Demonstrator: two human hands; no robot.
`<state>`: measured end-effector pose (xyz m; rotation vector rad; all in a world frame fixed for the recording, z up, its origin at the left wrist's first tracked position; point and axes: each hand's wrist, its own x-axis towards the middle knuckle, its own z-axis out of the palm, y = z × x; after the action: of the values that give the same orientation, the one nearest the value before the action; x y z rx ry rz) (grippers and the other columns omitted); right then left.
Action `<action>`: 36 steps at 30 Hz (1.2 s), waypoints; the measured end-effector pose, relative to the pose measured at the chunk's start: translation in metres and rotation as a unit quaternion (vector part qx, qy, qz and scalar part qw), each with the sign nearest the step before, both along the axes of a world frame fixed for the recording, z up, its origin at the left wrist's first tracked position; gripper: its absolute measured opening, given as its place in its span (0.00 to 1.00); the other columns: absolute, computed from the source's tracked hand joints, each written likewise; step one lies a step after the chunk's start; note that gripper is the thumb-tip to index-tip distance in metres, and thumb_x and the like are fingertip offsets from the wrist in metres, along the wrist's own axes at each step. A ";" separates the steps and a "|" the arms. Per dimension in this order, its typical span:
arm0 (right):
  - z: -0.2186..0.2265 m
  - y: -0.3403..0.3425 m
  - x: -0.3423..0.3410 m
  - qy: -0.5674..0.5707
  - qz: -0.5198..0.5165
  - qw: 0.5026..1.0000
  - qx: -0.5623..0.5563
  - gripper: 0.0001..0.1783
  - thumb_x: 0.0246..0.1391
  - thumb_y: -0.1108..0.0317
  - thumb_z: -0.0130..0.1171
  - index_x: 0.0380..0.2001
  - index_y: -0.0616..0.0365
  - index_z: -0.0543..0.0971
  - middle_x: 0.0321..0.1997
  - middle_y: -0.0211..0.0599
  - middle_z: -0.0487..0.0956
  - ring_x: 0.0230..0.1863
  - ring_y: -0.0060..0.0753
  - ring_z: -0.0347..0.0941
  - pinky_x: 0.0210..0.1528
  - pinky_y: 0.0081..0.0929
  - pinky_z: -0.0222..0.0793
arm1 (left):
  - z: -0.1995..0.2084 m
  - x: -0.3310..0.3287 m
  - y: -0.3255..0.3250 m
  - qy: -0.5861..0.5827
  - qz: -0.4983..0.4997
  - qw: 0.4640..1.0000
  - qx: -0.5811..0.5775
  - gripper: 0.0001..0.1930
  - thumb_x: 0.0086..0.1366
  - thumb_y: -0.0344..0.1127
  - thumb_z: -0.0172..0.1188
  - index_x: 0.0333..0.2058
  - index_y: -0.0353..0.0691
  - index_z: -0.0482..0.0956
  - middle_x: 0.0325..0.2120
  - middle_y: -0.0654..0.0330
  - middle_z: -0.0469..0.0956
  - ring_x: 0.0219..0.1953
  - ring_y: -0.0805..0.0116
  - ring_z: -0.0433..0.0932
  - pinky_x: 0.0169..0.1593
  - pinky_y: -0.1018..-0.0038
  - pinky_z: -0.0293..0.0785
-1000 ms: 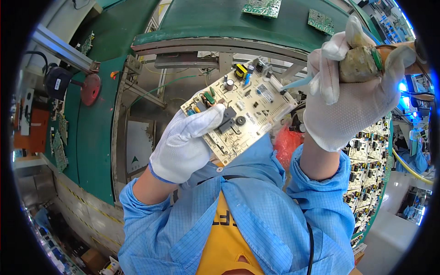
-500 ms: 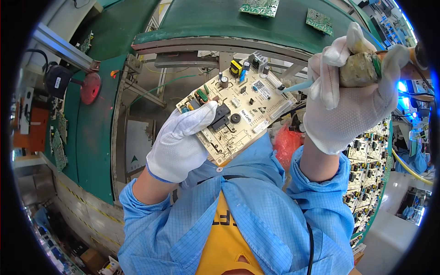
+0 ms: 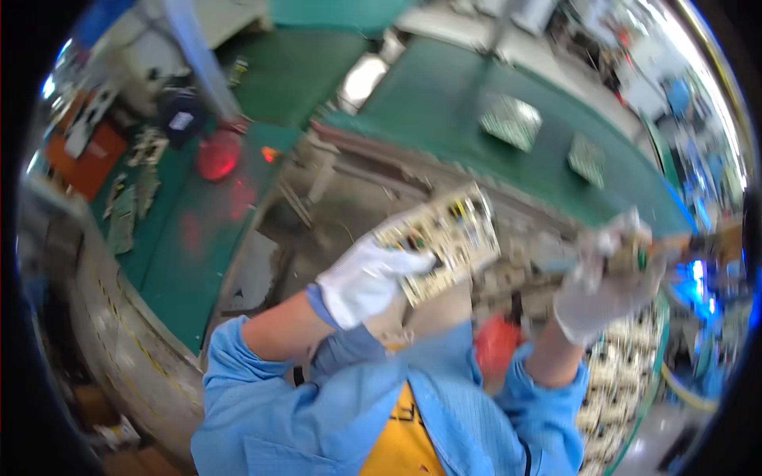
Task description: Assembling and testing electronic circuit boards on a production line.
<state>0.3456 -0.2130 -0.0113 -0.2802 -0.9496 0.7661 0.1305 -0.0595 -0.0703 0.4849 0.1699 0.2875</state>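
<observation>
A person's white-gloved left hand pinches the near-left edge of a cream circuit board, thumb on top; the fingers beneath are hidden. The board is held in the air in front of the body, tilted, its component side up. To its right and apart from it, the white-gloved right hand is curled around a thick handheld tool, whose body runs off to the right. The picture is blurred, so the tool's tip cannot be made out.

The step in hand appears to be handling this one board with the tool kept ready beside it. Bringing tool and board together would call for a steady left grip and a careful closing of the space between the hands.

Around the board, the nearest hard edge is the metal rail of the far green desk, just beyond it. Two more boards, one on the left and one on the right, lie on that desk. Open room lies mostly to the left, above the gap before the left green desk, which carries a red disc. On the near right, a red plastic bag and rows of boards crowd the right forearm, leaving less room there.
</observation>
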 end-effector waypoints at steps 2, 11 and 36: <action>-0.016 0.010 -0.011 -0.037 -0.569 0.814 -0.112 0.22 0.66 0.51 0.45 0.45 0.61 0.74 0.43 0.43 0.76 0.33 0.34 0.73 0.19 0.24 0.65 | -0.020 0.004 0.020 0.009 0.021 0.998 0.061 0.31 0.58 0.18 0.56 0.62 0.34 0.63 0.56 0.53 0.73 0.58 0.60 0.72 0.62 0.66 0.69; -0.020 -0.024 0.034 -0.002 -0.309 0.948 -0.078 0.24 0.68 0.49 0.44 0.45 0.63 0.73 0.37 0.34 0.78 0.28 0.26 0.72 0.15 0.17 0.58 | 0.025 0.032 0.196 0.099 0.325 0.884 0.322 0.28 0.53 0.13 0.54 0.55 0.35 0.70 0.43 0.57 0.78 0.44 0.68 0.79 0.50 0.74 0.77; -0.009 -0.023 0.017 0.063 -0.413 0.902 -0.107 0.30 0.67 0.42 0.38 0.42 0.60 0.74 0.23 0.39 0.73 0.04 0.18 0.52 0.13 0.16 0.45 | -0.027 0.263 0.122 0.180 0.129 0.271 0.937 0.42 0.57 0.68 0.53 0.63 0.47 0.63 0.64 0.46 0.61 0.66 0.47 0.60 0.63 0.59 0.62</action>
<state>0.3624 -0.2365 -0.0207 -0.7592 -0.5328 0.0923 0.3931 0.0622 -0.0968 3.0612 0.2925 0.6191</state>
